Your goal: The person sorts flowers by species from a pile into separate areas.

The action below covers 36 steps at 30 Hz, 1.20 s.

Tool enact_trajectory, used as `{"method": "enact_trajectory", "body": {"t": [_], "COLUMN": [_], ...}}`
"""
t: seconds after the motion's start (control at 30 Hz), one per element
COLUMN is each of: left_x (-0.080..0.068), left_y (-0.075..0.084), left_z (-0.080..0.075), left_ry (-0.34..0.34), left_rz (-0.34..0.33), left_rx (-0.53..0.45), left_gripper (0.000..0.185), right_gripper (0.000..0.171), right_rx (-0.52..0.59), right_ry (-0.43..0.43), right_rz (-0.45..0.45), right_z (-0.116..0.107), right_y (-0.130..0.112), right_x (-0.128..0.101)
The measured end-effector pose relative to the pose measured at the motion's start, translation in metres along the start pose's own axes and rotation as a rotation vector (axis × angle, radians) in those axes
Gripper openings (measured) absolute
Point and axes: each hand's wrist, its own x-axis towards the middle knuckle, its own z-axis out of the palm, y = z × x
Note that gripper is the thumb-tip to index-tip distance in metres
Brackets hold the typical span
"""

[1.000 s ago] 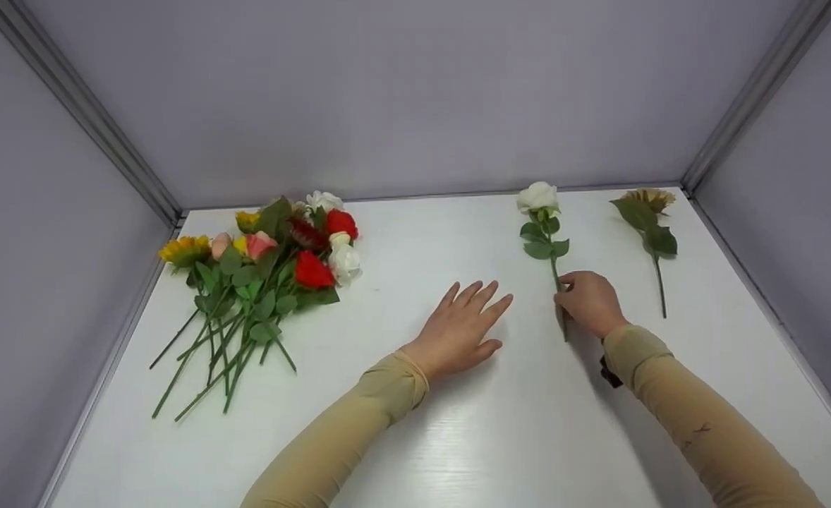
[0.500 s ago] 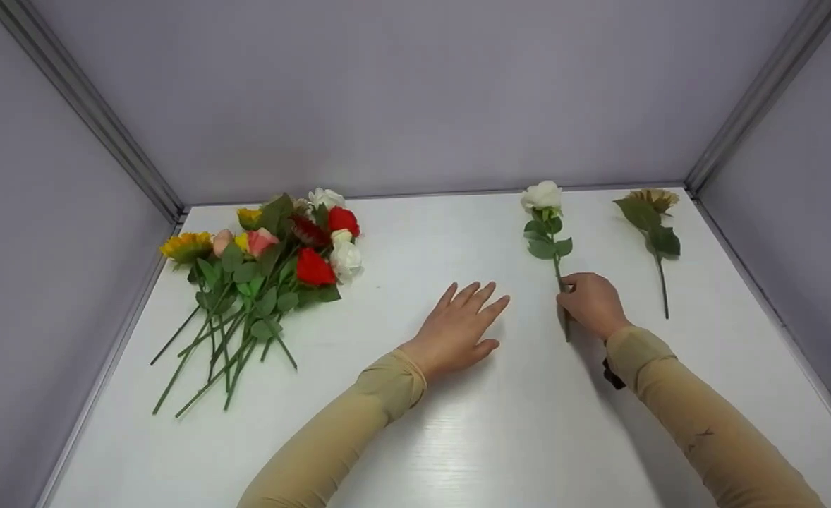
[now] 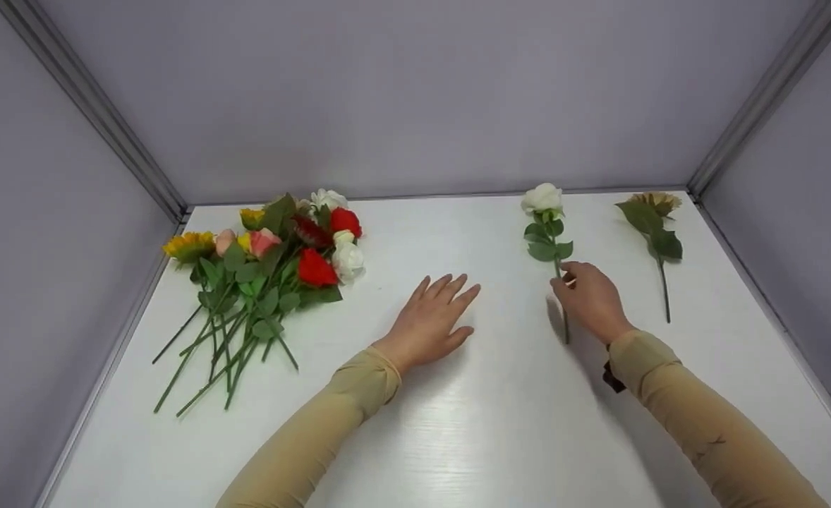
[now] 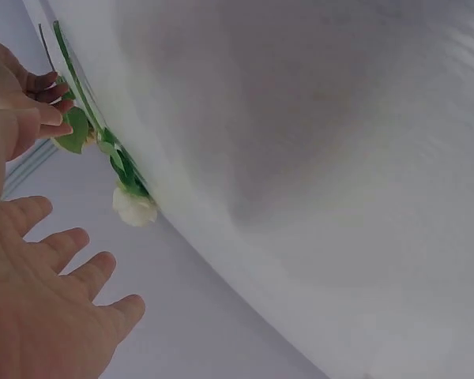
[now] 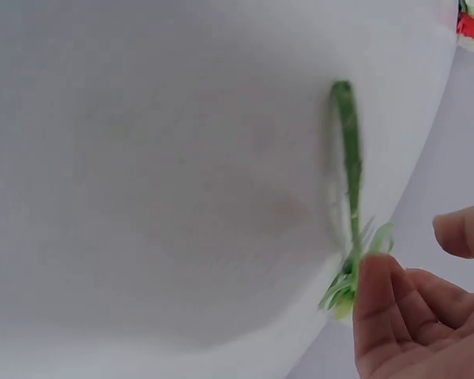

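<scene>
Plain booth-like workspace, grey panel walls [image 3: 415, 92], metal corner strips [image 3: 94, 106], white tabletop [image 3: 486, 423]

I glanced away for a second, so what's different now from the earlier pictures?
The left hand moved left, away from the white rose. The right hand shifted slightly forward along the stem, its thumb and fingers parted, so it appears to have let go. The rose, the yellow flower and the flower pile stayed put.

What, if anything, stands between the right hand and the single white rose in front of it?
Nothing visible does. The right hand is at the stem of the white rose. The brownish-yellow flower lies further right and the flower pile lies far to the left, so neither is in the way.
</scene>
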Motion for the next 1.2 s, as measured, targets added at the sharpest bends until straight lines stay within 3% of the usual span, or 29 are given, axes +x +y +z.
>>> {"method": "enact_trajectory", "body": {"t": [0.17, 0.3, 0.43, 0.57, 0.7, 0.83, 1.0, 1.2], "left_x": [-0.018, -0.04, -0.074, -0.118, -0.159, -0.186, -0.199, -0.203], "left_y": [-0.033, -0.07, -0.118, -0.169, -0.209, -0.231, -0.241, -0.243], "left_z": [-0.013, -0.024, -0.029, -0.031, -0.028, -0.028, -0.03, -0.033], "left_ry": [0.082, 0.199, 0.353, 0.436, 0.456, 0.438, 0.345, 0.26], "left_rz": [-0.099, -0.201, -0.282, -0.379, -0.529, -0.679, -0.79, -0.892], "left_rx": [-0.08, -0.102, -0.062, -0.017, 0.018, 0.02, -0.006, -0.122], "left_gripper": [0.061, 0.055, 0.046, 0.04, 0.038, 0.031, 0.022, 0.021], "right_gripper": [0.046, 0.045, 0.048, 0.054, 0.058, 0.062, 0.063, 0.059], "right_rx": [-0.057, -0.109, -0.171, -0.252, -0.314, -0.365, -0.401, -0.432], "right_ry": [0.036, 0.017, -0.039, -0.128, -0.229, -0.319, -0.366, -0.34], "right_rz": [-0.136, -0.266, -0.412, -0.52, -0.597, -0.682, -0.823, -0.914], "right_z": [0.015, 0.033, 0.054, 0.079, 0.103, 0.126, 0.146, 0.154], "right_y": [-0.02, -0.043, -0.065, -0.09, -0.119, -0.149, -0.178, -0.188], "right_x": [-0.005, -0.015, -0.027, -0.037, -0.045, -0.055, -0.067, -0.074]}}
